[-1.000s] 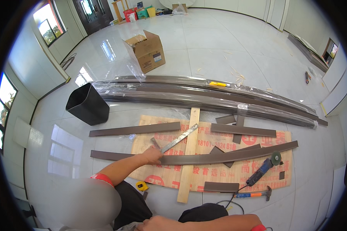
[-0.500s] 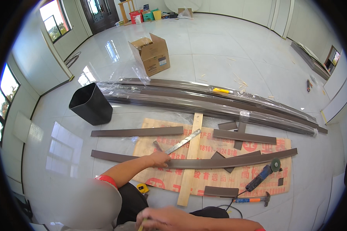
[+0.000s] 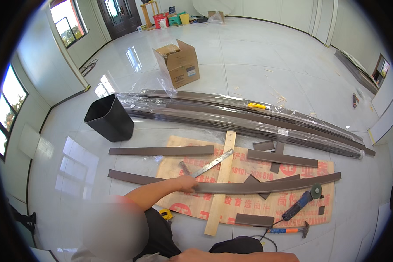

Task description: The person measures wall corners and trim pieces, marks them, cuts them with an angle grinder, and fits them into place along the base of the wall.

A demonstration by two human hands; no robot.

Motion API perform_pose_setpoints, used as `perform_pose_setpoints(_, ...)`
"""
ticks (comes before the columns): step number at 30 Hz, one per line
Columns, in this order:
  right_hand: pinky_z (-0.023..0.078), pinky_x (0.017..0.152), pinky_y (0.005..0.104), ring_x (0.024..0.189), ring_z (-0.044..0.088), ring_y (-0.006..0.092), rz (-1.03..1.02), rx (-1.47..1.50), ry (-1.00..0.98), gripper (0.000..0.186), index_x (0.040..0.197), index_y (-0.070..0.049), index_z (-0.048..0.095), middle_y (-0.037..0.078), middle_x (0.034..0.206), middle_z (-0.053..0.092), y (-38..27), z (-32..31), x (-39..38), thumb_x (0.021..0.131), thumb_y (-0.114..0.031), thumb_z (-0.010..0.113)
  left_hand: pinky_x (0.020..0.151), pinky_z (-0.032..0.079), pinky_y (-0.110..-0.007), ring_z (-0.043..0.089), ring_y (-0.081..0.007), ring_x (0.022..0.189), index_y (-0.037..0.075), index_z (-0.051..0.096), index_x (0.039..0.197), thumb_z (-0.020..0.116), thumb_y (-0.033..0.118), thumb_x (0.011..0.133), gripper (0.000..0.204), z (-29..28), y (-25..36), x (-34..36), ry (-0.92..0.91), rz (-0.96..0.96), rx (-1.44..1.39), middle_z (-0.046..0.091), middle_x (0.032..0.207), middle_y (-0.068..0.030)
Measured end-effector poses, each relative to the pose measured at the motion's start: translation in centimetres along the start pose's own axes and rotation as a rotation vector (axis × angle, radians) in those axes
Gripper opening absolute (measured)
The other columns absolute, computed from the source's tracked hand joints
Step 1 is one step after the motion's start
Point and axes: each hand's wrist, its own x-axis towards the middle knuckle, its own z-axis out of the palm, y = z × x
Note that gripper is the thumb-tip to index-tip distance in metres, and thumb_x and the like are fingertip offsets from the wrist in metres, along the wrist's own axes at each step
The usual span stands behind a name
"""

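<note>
My left hand (image 3: 187, 183) presses down on a long brown strip (image 3: 249, 187), its fingers closed around the near end of a metal square. The square's silver blade (image 3: 214, 162) slants away to the right across a wooden board (image 3: 222, 183); a short dark piece beside my fingers looks like its handle. The strip lies across the board and a printed cardboard-coloured sheet (image 3: 196, 208). At the lower edge my right hand (image 3: 185, 257) is mostly out of the picture; its fingers are hidden. A yellow tape measure (image 3: 166, 214) lies by my left leg.
An angle grinder (image 3: 299, 204) and a hammer (image 3: 290, 229) lie on the right. Shorter brown strips (image 3: 161, 150) surround the work. Beyond are wrapped strips (image 3: 240, 118) with a yellow cutter (image 3: 257, 105), a black bin (image 3: 109, 118) and a cardboard box (image 3: 179, 65). A dark shoe (image 3: 25, 219) shows far left.
My right hand has drawn down toward me, mostly out of view; before, it held a thin yellowish stick. The whole view has shifted slightly. My left hand stays on the strip and square.
</note>
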Motion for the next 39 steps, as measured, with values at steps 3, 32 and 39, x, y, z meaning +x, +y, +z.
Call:
perform_pose_setpoints(3,0.052,0.059,0.0435,0.068,0.065,0.0380,0.208,0.024,-0.091,0.013,0.094,-0.001,0.050,0.021,0.078,0.064,1.3,1.9,0.5,0.094,-0.014,0.054,0.081,0.053,-0.050,0.067,-0.0390,0.095,0.007,0.066,0.104,0.071,0.033,0.083,0.034,0.1,0.0,-0.1,-0.027,-0.024,0.001,0.069,0.099,-0.0180)
perform_pose_setpoints(32,0.053,0.083,0.0370,0.095,0.065,0.0262,0.552,-0.242,1.303,0.029,0.117,0.000,0.060,0.014,0.104,0.065,8.8,-6.3,-11.2,0.094,-0.018,0.063,0.084,0.053,-0.043,0.068,-0.0347,0.096,0.007,0.070,0.108,0.075,0.033,0.079,0.040,-1.7,-0.5,-4.7,0.104,-0.025,-0.153,0.071,0.101,-0.0158)
perform_pose_setpoints(39,0.050,0.096,0.0487,0.108,0.062,0.0433,1.991,-0.548,1.803,0.064,0.123,0.007,0.054,0.026,0.116,0.064,24.7,5.9,-39.4,0.080,-0.032,0.080,0.085,0.055,-0.040,0.071,-0.0329,0.093,0.000,0.070,0.108,0.076,0.028,0.080,0.040,-2.7,-0.2,-4.6,0.076,-0.003,-0.142,0.072,0.100,-0.0186)
